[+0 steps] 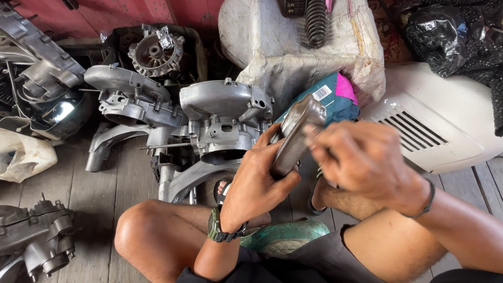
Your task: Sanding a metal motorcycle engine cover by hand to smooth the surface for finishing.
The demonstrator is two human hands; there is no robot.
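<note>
Your left hand [259, 181] grips a long, curved metal part [296, 137], dull grey with a worn sheen, held tilted above your knees. Your right hand [361, 160] closes its fingers [320, 137] on its upper edge, beside the silver engine casing [225, 118].

A teal package [335, 102] with a bright pink corner lay just right of the frame's centre, partly hidden behind the raised metal part and leaning against a bulky white wrapped bundle. On its upper left face sat a small white rectangular label [321, 93] printed with dark bars. In the upper right corner of the frame lay a crumpled black plastic bag [445, 31]. At the left edge, midway down, sat a whitish plastic bag [23, 155].
</note>
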